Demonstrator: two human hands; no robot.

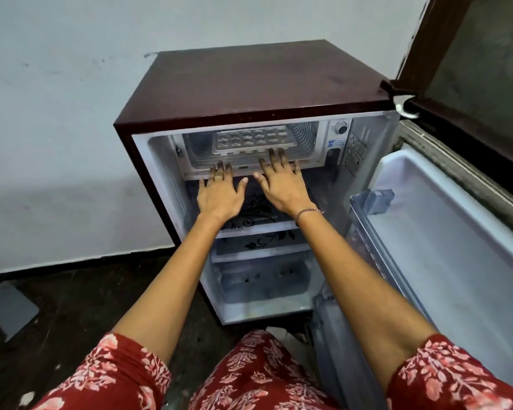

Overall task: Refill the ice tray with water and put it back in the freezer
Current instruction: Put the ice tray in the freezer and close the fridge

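A white ice tray [251, 139] lies flat inside the freezer compartment [305, 137] at the top of a small maroon fridge [249, 81]. The compartment's flap [243, 168] hangs down in front. My left hand [219, 193] has its straight fingers on the flap's left part, a ring on one finger. My right hand [282, 182] reaches with straight fingers over the flap's right part, just short of the tray. Neither hand holds anything. Whether the tray holds water cannot be made out.
The fridge door [444, 232] stands open to the right, with a clear door shelf [370, 202]. Glass shelves with a floral print [258, 223] and a crisper drawer [264, 285] lie below the hands. A white wall is at the left, a dark window frame [427, 54] at the upper right.
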